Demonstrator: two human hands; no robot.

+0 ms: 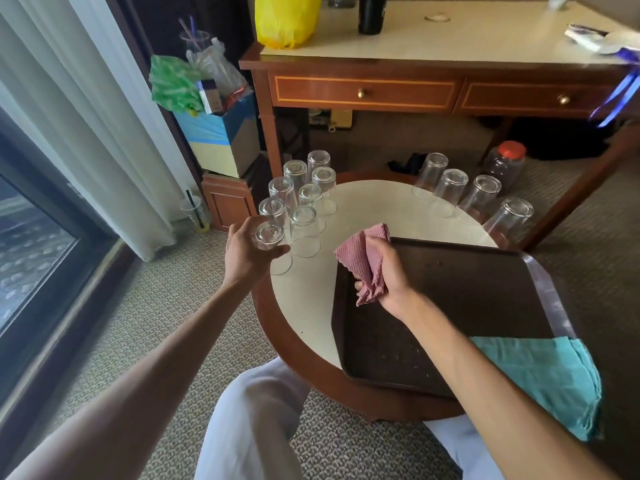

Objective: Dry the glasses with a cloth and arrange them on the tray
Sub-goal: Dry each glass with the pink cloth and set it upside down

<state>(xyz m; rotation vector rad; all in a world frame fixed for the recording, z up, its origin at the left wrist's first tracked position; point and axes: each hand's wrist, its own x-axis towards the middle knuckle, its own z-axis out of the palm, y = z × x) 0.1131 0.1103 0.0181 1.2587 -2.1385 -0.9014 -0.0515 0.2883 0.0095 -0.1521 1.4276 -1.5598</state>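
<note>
Beyond the knee [263, 393], the left hand [247, 258] grips the near-left upturned glass [272, 244] and the right hand [388, 275] clutches the pink cloth [363, 258]. This looks like the pickup, so wiping probably follows.

A teal cloth [540, 375] covers the tray's [467, 282] near corner (right side); the yellow bag's [287, 19] top is cropped.

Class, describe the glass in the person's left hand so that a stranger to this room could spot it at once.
Find the round table beside the window; a cluster of upturned glasses stands on its left edge. The glass is the cluster's nearest one, at the table's rim. It alone has the left hand wrapped round it.
</note>
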